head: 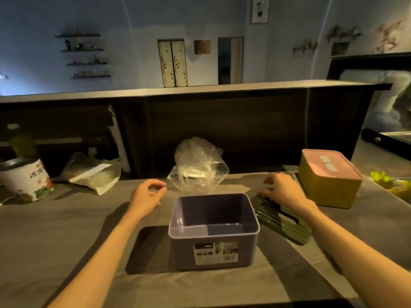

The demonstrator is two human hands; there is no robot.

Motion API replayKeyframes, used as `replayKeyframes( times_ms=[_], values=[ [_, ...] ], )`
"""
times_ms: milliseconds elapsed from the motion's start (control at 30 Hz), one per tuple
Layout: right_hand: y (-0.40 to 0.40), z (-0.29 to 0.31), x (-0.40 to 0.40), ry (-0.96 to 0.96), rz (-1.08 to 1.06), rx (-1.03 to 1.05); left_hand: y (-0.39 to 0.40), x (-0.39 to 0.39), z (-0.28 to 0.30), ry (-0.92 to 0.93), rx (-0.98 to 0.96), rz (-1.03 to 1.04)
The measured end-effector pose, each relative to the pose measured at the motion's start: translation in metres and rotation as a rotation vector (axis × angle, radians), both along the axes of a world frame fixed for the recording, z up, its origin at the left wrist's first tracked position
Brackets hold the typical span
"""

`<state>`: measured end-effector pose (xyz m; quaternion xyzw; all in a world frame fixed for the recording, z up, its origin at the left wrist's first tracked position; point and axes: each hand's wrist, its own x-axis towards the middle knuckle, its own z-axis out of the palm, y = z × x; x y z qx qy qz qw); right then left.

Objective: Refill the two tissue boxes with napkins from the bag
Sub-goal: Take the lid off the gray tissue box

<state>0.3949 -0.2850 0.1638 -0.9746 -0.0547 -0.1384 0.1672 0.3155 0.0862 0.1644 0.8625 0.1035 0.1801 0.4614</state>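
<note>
Your left hand (148,196) hovers with its fingers loosely curled and holding nothing, the fingertips just short of the clear plastic bag (198,166). Your right hand (281,191) lies on the green ribbed lid (282,218), fingers spread flat over its far end; whether they press it or only rest there, you cannot tell.

The bag stands just beyond your left fingertips and between your two hands, slumped against the dark counter front. A pale stack shows through the film, probably the napkins. Expect the film to be thin, slick and crinkly: it will slide and collapse if you pinch one wall. The napkins should be light and soft, so a loose stack will likely fan or buckle. Hold the bag low at the mouth with one hand, reach in with the other, and take the stack across its short sides, thumb on one, fingers on the other.

The purple box (213,232) sits open and empty, nearer to you than both sets of fingers and between your wrists. It looks like stiff, light plastic that may skid on the counter (66,230) when you push napkins in, so steady its rim. The yellow box (329,183) with its pink lid (327,162) still on stands just past your right fingers, to their outer side.
</note>
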Motion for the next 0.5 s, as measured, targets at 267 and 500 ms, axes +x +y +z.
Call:
replayKeyframes(
  times_ms=[267,500],
  values=[
    [0.088,0.006,0.039,0.068,0.315,0.730,-0.031,0.076,-0.015,-0.128,-0.314,0.083],
    [0.113,-0.004,0.056,-0.043,0.459,0.764,-0.035,0.090,-0.022,-0.140,-0.390,0.184]
  ],
)
